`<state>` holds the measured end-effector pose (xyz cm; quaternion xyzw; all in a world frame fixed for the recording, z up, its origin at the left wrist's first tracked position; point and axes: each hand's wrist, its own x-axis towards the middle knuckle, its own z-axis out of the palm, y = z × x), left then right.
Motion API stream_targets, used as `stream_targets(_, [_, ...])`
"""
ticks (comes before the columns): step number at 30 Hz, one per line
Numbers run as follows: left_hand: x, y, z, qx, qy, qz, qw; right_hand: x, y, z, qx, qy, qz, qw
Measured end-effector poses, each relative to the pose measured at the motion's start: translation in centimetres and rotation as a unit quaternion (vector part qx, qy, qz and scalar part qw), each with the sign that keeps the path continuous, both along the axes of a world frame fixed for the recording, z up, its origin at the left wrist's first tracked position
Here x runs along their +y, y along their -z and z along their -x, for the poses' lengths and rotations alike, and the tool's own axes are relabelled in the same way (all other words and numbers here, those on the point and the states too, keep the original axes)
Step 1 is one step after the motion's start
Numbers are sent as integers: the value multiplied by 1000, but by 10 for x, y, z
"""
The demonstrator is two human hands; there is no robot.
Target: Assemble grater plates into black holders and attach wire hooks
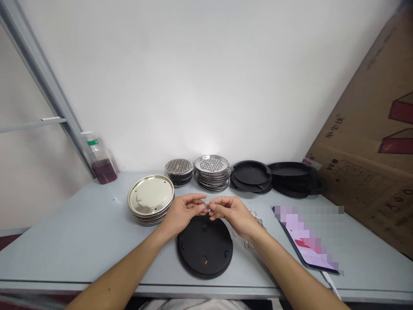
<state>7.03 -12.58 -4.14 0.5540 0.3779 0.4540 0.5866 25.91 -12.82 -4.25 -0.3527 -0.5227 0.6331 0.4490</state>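
My left hand (185,212) and my right hand (232,212) meet fingertip to fingertip, both pinching a small silver wire piece (207,201). Most of that piece is hidden by the fingers, so its full shape does not show. Just below them lies a round black plate (205,248) with small knobs near its edge and a little slot at the front. Its far rim is partly covered by my hands. Beside and partly beneath my right forearm are several loose bent wire loops (248,244).
Left of my hands stands a stack of cream-coloured round plates (151,194). Along the wall are perforated metal discs (212,165), darker grated discs (179,167) and black round trays (251,173). A bottle (103,168), a cabled phone (303,241) and a cardboard box (364,172) flank the table.
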Motion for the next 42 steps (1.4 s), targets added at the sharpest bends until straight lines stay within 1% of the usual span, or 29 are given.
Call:
stream_targets(4, [0,0,0,14,-21,9,1000,1,1,0,12,22,14,1000])
stream_targets(7, [0,1,1,30,-21,4,999,1,1,-1,13,45,17,999])
stream_targets(11, [0,1,1,45,-14,-5,999,1,-1,0,0,39,19,999])
stream_targets(14, [-1,-1,0,67,-4,-20,998,-1,-2,1,-14,33,0,999])
stream_targets(19, [-3,-5,-1,71,25,-20,997,-2,0,3,-19,14,-56,998])
stream_targets(22, [-3,-5,-1,70,30,-18,997,-2,2,2,-69,30,-107,991])
stream_targets(25, [-3,-3,0,72,37,-18,997,-4,5,2,-137,62,-165,975])
stream_targets(28, [-3,-2,0,55,53,-6,997,-6,8,2,-199,85,-245,945])
stream_targets(29, [-3,-1,0,45,57,0,997,-7,9,3,-210,87,-265,937])
stream_targets(30, [-3,-1,1,33,61,7,998,-7,10,3,-211,87,-271,935])
stream_targets(32, [-3,-1,1,7,63,24,998,-6,10,4,-181,79,-242,950])
stream_targets(35, [-2,-3,3,-20,51,45,997,-4,8,3,-117,68,-159,978])
stream_targets(38, [-2,-4,4,-16,45,48,998,-1,5,0,-101,39,-105,988])
stream_targets(40, [-2,-4,4,8,37,27,999,-1,3,-1,-114,25,-98,988])
stream_targets(42, [-2,-4,3,36,25,-2,999,-1,4,-1,-153,30,-119,981])
